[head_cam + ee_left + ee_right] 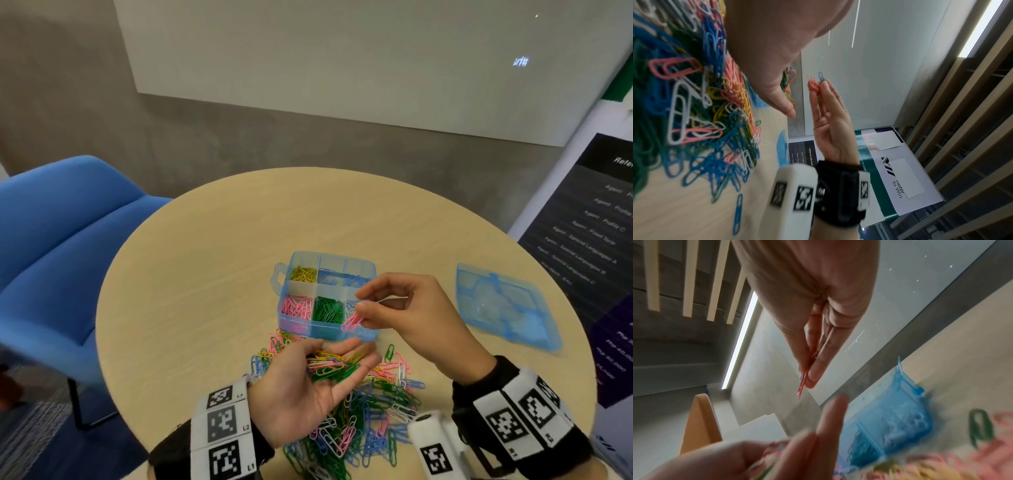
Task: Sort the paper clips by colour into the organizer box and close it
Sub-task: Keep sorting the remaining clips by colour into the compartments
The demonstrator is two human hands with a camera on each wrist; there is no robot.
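Note:
The blue translucent organizer box [363, 334] stands open mid-table, with yellow, blue, pink, green and white clips in separate compartments. My right hand [361, 313] hovers over its front right corner and pinches a few pink paper clips [352, 322] between thumb and fingers; the same pink paper clips [801, 389] show in the right wrist view. My left hand [298, 387] lies palm up in front of the box, fingers relaxed, and carries a handful of mixed clips [330, 368]. A big pile of mixed clips [359, 428] covers the table beneath both hands.
The box's blue lid [503, 308] lies apart at the right of the round wooden table [205, 274]. A blue chair [61, 240] stands to the left. A printed banner [599, 240] stands at the right table edge.

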